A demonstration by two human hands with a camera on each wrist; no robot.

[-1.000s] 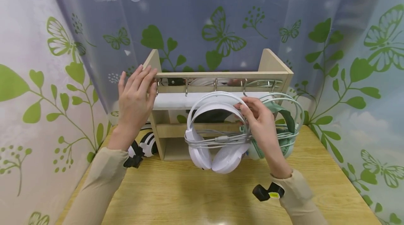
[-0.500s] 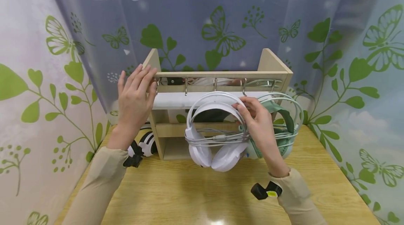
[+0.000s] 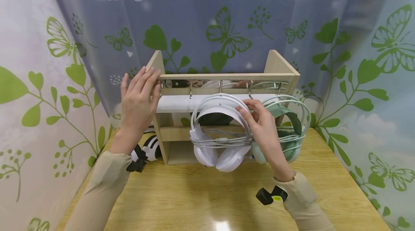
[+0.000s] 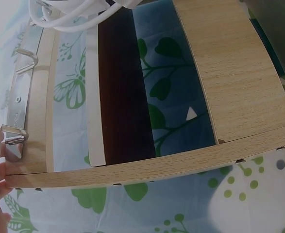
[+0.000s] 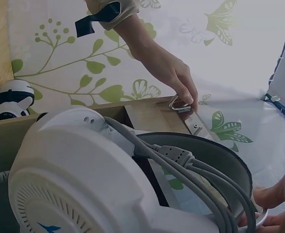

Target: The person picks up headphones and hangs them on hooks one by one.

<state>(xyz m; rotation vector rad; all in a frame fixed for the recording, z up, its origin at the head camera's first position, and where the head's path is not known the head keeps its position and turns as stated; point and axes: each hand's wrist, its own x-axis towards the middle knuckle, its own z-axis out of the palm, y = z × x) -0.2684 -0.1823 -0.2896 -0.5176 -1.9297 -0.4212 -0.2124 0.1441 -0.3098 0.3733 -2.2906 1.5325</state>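
Observation:
In the head view my right hand (image 3: 264, 128) pinches the right side of the white headphones' (image 3: 205, 153) headband between thumb and fingers. Grey cable is looped round their earcups, which point down. The headband top lies just below the row of metal hooks (image 3: 190, 89); whether it touches a hook cannot be told. At the wooden rack's (image 3: 207, 76) upper left corner rests my left hand (image 3: 137, 103), fingers extended over the side panel. In the right wrist view the left thumb lies near an end hook (image 5: 180, 104), while the white headphones (image 5: 79, 174) fill the foreground.
Mint green headphones (image 3: 293, 151) with looped cable hang at the rack's right end. Black and white headphones (image 3: 152, 148) sit by its left side. Beneath the rack is a wood-grain table (image 3: 194, 202); a patterned curtain (image 3: 194, 14) stands behind.
My right hand has shifted slightly left and the white headphones have moved a little up and toward the rack. My left hand has stayed on the corner.

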